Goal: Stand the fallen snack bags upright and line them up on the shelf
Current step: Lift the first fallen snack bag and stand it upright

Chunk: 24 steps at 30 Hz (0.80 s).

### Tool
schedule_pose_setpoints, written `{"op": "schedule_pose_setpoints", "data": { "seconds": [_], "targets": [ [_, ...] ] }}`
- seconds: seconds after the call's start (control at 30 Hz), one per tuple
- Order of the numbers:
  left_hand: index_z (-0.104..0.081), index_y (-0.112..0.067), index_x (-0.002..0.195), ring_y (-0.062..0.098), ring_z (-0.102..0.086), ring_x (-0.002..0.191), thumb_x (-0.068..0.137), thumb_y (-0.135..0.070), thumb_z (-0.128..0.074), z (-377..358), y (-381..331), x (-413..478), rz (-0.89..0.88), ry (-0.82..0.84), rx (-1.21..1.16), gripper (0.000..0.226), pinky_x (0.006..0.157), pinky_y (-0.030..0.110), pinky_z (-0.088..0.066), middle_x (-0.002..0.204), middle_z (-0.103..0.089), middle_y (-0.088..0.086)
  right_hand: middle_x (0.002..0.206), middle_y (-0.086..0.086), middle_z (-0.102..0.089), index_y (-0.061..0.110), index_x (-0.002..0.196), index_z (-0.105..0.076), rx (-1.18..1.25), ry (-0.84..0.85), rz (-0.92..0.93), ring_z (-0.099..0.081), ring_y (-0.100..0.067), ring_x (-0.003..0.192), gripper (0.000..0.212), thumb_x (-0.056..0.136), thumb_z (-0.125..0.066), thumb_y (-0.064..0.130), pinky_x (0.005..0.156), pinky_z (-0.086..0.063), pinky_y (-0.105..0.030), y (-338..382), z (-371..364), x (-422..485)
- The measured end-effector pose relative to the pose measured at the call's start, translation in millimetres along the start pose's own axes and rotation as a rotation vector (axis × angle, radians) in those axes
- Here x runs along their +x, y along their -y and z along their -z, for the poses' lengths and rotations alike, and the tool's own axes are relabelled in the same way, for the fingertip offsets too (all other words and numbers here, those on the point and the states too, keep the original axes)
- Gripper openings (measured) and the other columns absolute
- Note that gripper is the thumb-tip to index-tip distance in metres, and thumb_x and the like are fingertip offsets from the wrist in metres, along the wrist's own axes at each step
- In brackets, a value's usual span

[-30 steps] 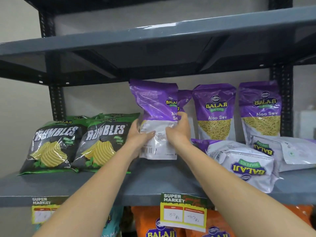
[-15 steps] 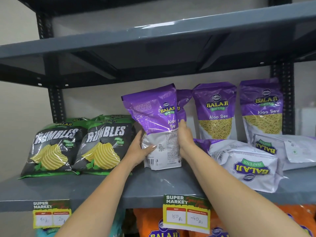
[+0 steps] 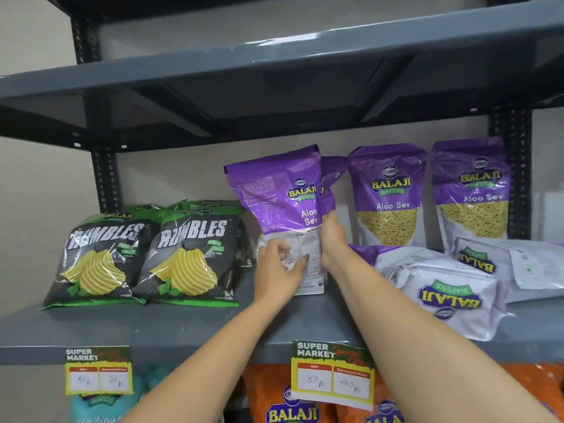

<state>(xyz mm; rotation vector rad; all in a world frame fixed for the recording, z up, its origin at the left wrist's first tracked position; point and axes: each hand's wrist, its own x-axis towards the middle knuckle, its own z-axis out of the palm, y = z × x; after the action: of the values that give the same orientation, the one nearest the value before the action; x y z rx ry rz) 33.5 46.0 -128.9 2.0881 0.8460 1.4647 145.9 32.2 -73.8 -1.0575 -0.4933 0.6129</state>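
Observation:
A purple and white Aloo Sev bag (image 3: 280,203) stands on the grey shelf (image 3: 183,328), turned so its side faces me. My left hand (image 3: 279,270) presses its lower front and my right hand (image 3: 332,239) grips its right edge. Behind it another purple bag (image 3: 331,181) is mostly hidden. Two more Aloo Sev bags (image 3: 387,196) (image 3: 471,190) stand upright to the right. Two bags lie flat in front of them: one near my right arm (image 3: 439,288) and one at the far right (image 3: 512,270).
Several black and green Rumbles chip bags (image 3: 189,254) stand at the left of the shelf. An upper shelf (image 3: 274,65) hangs close above the bags. Price tags (image 3: 332,374) hang on the shelf's front edge. Orange bags (image 3: 274,395) sit on the shelf below.
The held purple bag came down from above the shelf onto its surface and now stands more upright. My left hand slid from its left edge to its lower front.

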Motion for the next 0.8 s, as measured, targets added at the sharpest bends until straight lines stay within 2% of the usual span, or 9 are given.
{"op": "schedule_pose_setpoints", "data": {
  "seconds": [0.1,0.2,0.27,0.37,0.5,0.57,0.63,0.7,0.8],
  "targets": [
    [-0.056,-0.011,0.095,0.017,-0.053,0.086,0.084,-0.049,-0.064,-0.8,-2.0,2.8,0.051,-0.02,-0.033,0.04,0.083,0.033,-0.045,0.098,-0.053,0.002,0.127,-0.015,-0.066,-0.001,0.123,-0.064,-0.188,-0.133,0.088,-0.063,-0.035,0.115,0.053,0.095,-0.037,0.035,0.098,-0.05,-0.041,-2.0,1.8,-0.6],
    [-0.047,-0.017,0.089,0.022,-0.056,0.092,0.081,-0.067,-0.051,-0.4,-7.6,3.1,0.163,0.012,-0.145,0.051,0.088,0.038,-0.045,0.092,-0.051,-0.003,0.097,-0.011,-0.069,0.012,0.083,-0.072,-0.275,-0.185,0.182,-0.064,-0.027,0.092,0.02,0.092,-0.054,0.014,0.076,-0.048,-0.031,0.9,9.6,-4.8],
    [-0.043,-0.018,0.094,0.018,-0.055,0.088,0.083,-0.066,-0.05,2.5,-10.9,5.9,0.251,0.076,-0.27,0.05,0.08,0.033,-0.044,0.087,-0.05,-0.008,0.082,-0.006,-0.067,0.018,0.065,-0.061,-0.184,-0.15,0.167,-0.062,-0.022,0.081,0.02,0.083,-0.066,0.011,0.074,-0.051,-0.029,1.1,11.5,-1.6],
    [-0.046,-0.016,0.116,0.009,-0.059,0.092,0.084,-0.055,-0.06,8.5,-7.8,10.4,0.275,0.222,-0.364,0.052,0.08,0.027,-0.044,0.099,-0.058,-0.011,0.084,-0.009,-0.069,0.016,0.081,-0.059,-0.125,-0.067,0.123,-0.066,-0.024,0.082,0.025,0.064,-0.075,0.011,0.078,-0.058,-0.035,1.9,10.6,-2.2],
    [-0.059,-0.014,0.121,0.012,-0.069,0.096,0.083,-0.025,-0.073,20.9,12.5,27.4,0.262,0.413,-0.481,0.042,0.09,0.027,-0.053,0.112,-0.073,0.001,0.097,-0.013,-0.07,0.005,0.129,-0.055,-0.009,0.131,0.077,-0.066,-0.021,0.067,0.066,0.066,-0.073,0.002,0.053,-0.055,-0.025,5.2,10.6,-7.6],
    [-0.064,-0.018,0.111,0.009,-0.07,0.089,0.091,-0.015,-0.062,32.0,18.1,37.4,0.297,0.548,-0.538,0.021,0.093,0.029,-0.05,0.098,-0.077,-0.006,0.112,-0.014,-0.074,0.011,0.133,-0.059,0.102,0.218,0.021,-0.073,-0.028,0.084,0.077,0.059,-0.08,0.019,0.074,-0.062,-0.038,4.4,8.4,-8.6],
    [-0.064,-0.022,0.103,0.007,-0.071,0.081,0.093,-0.011,-0.056,39.1,21.6,44.8,0.385,0.649,-0.608,0.017,0.083,0.026,-0.054,0.087,-0.077,-0.009,0.12,-0.011,-0.073,0.014,0.128,-0.066,0.187,0.23,-0.003,-0.07,-0.029,0.103,0.064,0.07,-0.073,0.041,0.098,-0.054,-0.048,4.9,7.5,-16.3],
    [-0.063,-0.022,0.104,0.008,-0.073,0.08,0.094,-0.008,-0.052,42.4,24.0,48.0,0.425,0.7,-0.651,0.02,0.076,0.023,-0.058,0.088,-0.078,-0.006,0.11,-0.005,-0.076,0.017,0.116,-0.071,0.221,0.194,0.001,-0.069,-0.027,0.102,0.05,0.086,-0.053,0.053,0.101,-0.051,-0.042,1.8,7.7,-15.0],
    [-0.055,-0.022,0.124,0.011,-0.072,0.087,0.095,-0.004,-0.05,41.4,27.0,48.9,0.404,0.602,-0.74,0.034,0.081,0.026,-0.057,0.103,-0.073,-0.001,0.114,-0.002,-0.076,0.023,0.118,-0.072,0.1,0.081,0.018,-0.068,-0.026,0.113,0.073,0.072,-0.048,0.073,0.103,-0.05,-0.045,-20.4,10.3,23.7]
  ]
}}
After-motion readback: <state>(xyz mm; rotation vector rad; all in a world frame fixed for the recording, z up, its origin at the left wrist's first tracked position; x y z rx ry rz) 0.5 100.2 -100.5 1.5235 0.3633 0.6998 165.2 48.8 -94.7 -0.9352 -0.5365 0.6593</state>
